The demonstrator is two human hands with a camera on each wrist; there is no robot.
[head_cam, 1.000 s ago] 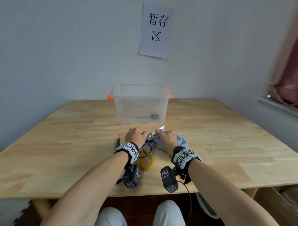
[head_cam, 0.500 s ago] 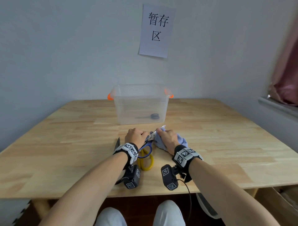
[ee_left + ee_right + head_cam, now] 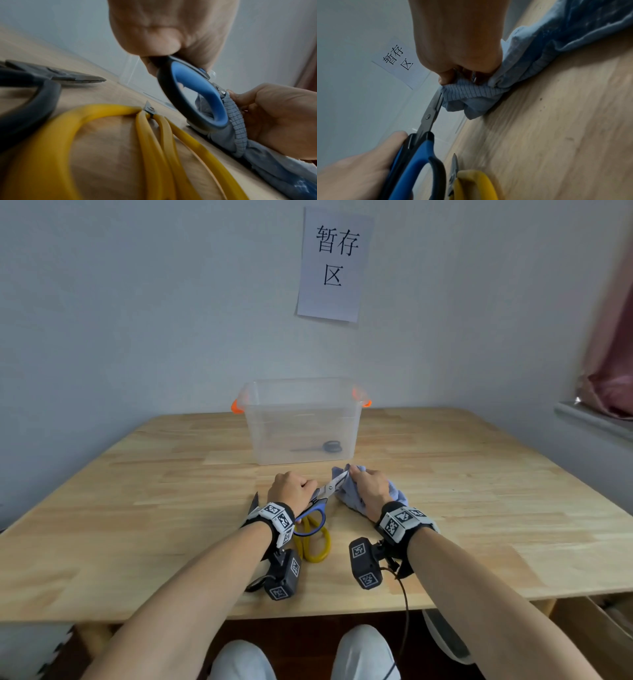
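Note:
My left hand (image 3: 291, 491) grips the blue-handled scissors (image 3: 320, 501) by the upper handle, blades pointing up and right. In the left wrist view the blue handle ring (image 3: 197, 97) hangs below my curled fingers. My right hand (image 3: 371, 484) pinches a bunched light-blue cloth (image 3: 349, 496) around the blade tips; the right wrist view shows the cloth (image 3: 471, 92) pressed against the steel blades (image 3: 430, 112). The blade tips are hidden in the fabric.
Yellow-handled scissors (image 3: 313, 542) lie on the wooden table (image 3: 137, 508) under the blue ones, and dark-handled scissors (image 3: 34, 83) lie left of my left wrist. A clear plastic bin (image 3: 303, 419) with orange handles holds another dark pair (image 3: 325, 446). A paper sign (image 3: 334, 265) hangs on the wall.
My right hand with the cloth has slid up along the blades toward the tips, which now sit under the fabric. The left hand has barely moved.

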